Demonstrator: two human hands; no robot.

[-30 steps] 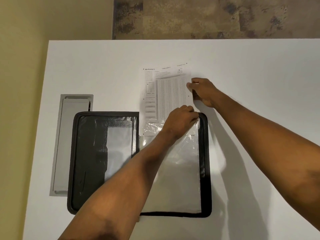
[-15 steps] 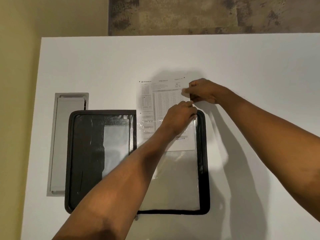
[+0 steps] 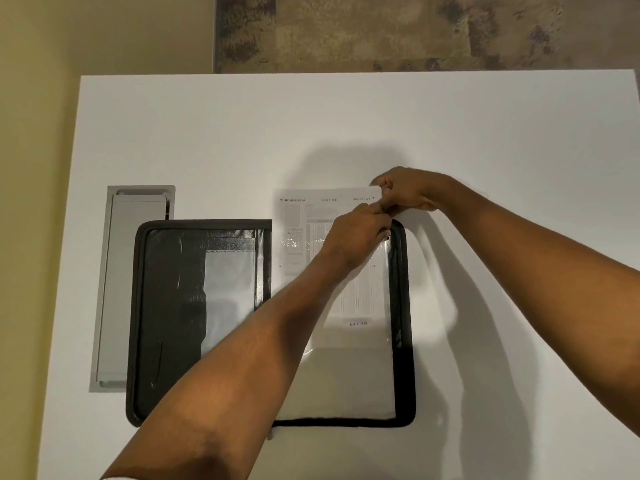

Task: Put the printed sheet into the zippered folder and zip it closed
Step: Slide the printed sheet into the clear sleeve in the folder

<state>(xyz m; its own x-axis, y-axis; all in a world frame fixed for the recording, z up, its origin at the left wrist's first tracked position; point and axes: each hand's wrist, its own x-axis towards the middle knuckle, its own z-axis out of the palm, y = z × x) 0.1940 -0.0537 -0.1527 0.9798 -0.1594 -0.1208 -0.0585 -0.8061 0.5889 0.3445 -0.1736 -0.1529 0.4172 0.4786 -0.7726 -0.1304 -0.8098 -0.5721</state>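
A black zippered folder [image 3: 403,327] lies open flat on the white table, with a clear plastic sleeve [image 3: 346,382] on its right half. The printed sheet [image 3: 304,216] sits partly inside that sleeve; its upper part sticks out past the folder's far edge. My right hand [image 3: 407,192] pinches the sheet's top right corner. My left hand [image 3: 356,237] rests on the sheet at the sleeve's mouth, fingers closed near the folder's top right corner; what it pinches is hidden.
A grey rectangular cable hatch [image 3: 119,289] is set into the white table [image 3: 207,140] left of the folder. A yellow wall runs along the left, and patterned carpet [image 3: 415,29] lies beyond the table's far edge.
The sheet has slid down toward me, deeper into the clear sleeve. My right hand has followed it, shifting from the sheet's right edge to its top right corner.
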